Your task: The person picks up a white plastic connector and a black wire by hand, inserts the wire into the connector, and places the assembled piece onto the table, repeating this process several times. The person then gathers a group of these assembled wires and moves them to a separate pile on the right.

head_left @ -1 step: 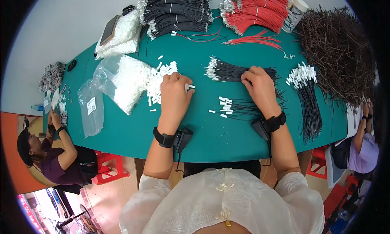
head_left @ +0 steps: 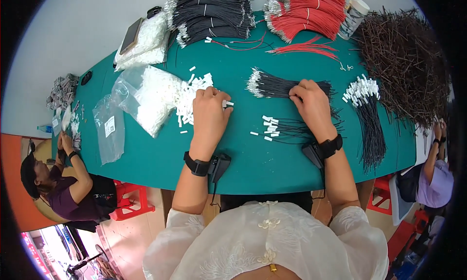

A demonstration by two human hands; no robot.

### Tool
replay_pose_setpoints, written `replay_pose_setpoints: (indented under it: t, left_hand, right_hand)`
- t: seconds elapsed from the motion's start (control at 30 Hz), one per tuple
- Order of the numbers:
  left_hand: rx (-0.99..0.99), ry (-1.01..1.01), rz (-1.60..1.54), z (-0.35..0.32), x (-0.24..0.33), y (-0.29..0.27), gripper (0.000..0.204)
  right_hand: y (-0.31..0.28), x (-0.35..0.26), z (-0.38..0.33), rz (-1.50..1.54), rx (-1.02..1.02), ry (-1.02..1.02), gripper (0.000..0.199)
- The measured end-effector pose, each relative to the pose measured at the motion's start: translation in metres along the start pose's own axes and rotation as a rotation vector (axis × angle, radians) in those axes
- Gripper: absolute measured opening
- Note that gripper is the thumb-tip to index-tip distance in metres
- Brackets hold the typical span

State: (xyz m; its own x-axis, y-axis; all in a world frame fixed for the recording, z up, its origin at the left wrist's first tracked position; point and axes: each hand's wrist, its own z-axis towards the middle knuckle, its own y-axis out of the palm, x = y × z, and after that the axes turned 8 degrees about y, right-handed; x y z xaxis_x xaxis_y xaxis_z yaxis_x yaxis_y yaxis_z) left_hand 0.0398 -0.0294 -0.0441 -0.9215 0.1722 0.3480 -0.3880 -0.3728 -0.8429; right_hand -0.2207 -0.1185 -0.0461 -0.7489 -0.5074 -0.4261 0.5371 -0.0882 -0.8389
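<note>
My left hand (head_left: 210, 110) is pinching a small white connector (head_left: 227, 104) right at the edge of the loose white connector heap (head_left: 190, 97). My right hand (head_left: 311, 102) lies flat with fingers curled on the black wire bundle (head_left: 282, 88).

Biggest risk, I reckon: an elbow nudge scatters that heap across the green table (head_left: 243, 158), or I drag the fanned wires into a tangle.

Packaging-wise, an open clear bag (head_left: 143, 97) spills connectors on my left, and beside it lies an empty clear bag (head_left: 109, 129) with a small white label.
</note>
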Motion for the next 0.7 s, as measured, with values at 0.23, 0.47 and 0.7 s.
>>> replay_pose_setpoints:
  t: [0.23, 0.47, 0.7]
  left_hand:
    - [-0.015, 0.067, 0.019, -0.002, -0.007, 0.008, 0.022]
    - [0.008, -0.192, -0.548, 0.002, 0.017, 0.005, 0.013]
    - [-0.073, -0.138, -0.532, 0.003, 0.022, 0.004, 0.014]
  right_hand:
    - [-0.008, -0.005, -0.001, 0.186, 0.063, -0.083, 0.011]
    - [-0.016, -0.025, -0.009, 0.535, -0.065, -0.008, 0.009]
    - [-0.020, -0.035, -0.012, 0.474, -0.143, 0.000, 0.009]
